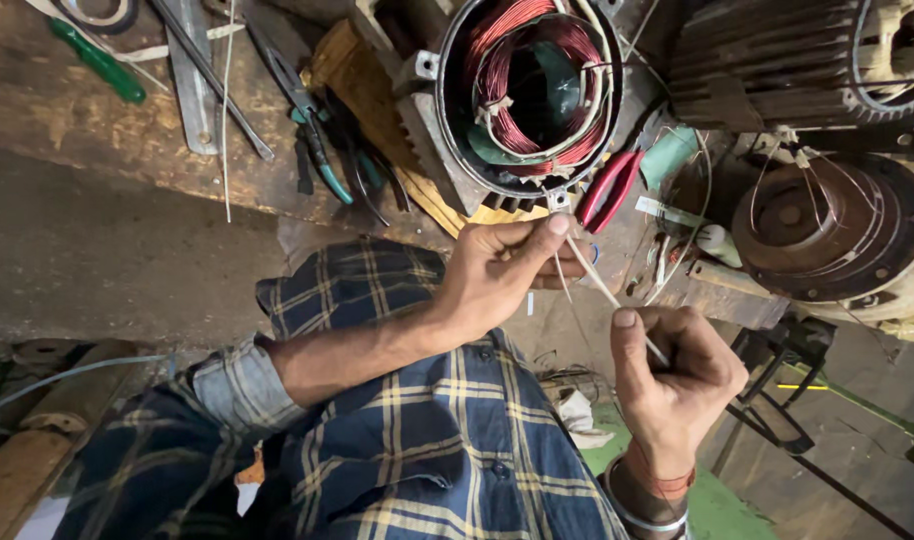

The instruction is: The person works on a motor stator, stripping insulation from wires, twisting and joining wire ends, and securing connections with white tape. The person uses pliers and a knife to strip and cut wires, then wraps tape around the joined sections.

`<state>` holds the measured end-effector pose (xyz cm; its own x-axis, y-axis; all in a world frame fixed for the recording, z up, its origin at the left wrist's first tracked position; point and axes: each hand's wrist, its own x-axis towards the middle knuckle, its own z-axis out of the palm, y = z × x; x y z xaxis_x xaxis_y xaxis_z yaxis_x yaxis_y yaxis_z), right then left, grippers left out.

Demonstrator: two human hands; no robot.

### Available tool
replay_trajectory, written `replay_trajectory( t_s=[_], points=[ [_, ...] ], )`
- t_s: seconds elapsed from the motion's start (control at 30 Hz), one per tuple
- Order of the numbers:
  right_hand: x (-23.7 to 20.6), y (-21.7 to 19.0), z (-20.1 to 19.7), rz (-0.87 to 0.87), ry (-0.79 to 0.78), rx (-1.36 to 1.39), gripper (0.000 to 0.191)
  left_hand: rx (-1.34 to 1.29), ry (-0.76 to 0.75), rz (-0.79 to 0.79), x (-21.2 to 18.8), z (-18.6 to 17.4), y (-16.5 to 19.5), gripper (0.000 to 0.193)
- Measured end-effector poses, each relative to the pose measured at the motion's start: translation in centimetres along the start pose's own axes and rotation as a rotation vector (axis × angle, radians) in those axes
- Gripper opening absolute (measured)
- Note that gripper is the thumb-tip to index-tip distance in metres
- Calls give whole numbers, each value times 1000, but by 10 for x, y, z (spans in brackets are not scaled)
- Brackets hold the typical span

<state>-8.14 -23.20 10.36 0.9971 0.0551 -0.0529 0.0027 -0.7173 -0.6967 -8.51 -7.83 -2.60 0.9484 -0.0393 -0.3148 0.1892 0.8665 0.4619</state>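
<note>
— Head view: what is taking up the most room up there?

— A worn wooden surface [97,130] is running across the top, and a motor stator [527,95] is sitting on it with its copper windings [507,70] facing the camera. A second motor housing [837,225] is lying to the right of it, and a ribbed casing [767,60] is sitting above that.

— And the hands?

— Both are working just below the stator. The left hand [497,275] is reaching in from the plaid sleeve [357,290], its thumb and forefinger pressing together on a thin white sleeve tube [602,288]. The right hand [677,375] is curling closed lower and to the right, pinching the other end of that same tube under its thumb.

— So where is the tube lying?

— It is stretching diagonally between the two hands, upper end at the left fingertips just under the stator's rim, lower end inside the right fist.

— Anything smaller nearby?

— Red-handled pliers [609,188] are resting just above the hands, teal-handled pliers [322,150] are lying further left, and a green-handled screwdriver [102,62] is sitting at the top left corner.
</note>
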Motion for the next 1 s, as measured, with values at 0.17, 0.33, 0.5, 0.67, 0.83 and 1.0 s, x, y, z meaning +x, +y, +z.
replay_trajectory(
  t_s=[0.17,0.33,0.5,0.67,0.83,1.0],
  points=[
    [0,9,7,-24,29,97,18,-55,-5,-27,1,-4,-4,36],
    [-4,12,14,13,49,128,16,-108,21,-59,6,-8,0,35],
    [-11,7,20,-54,73,177,14,-176,3,-100,3,-3,9,38],
    [-11,5,22,-52,99,132,16,-235,-17,-110,3,-1,13,41],
    [-7,4,22,-40,74,77,18,-233,-52,-97,4,-6,11,42],
    [-4,-1,20,-29,25,47,20,-216,-21,-110,5,-5,9,41]
  ],
)
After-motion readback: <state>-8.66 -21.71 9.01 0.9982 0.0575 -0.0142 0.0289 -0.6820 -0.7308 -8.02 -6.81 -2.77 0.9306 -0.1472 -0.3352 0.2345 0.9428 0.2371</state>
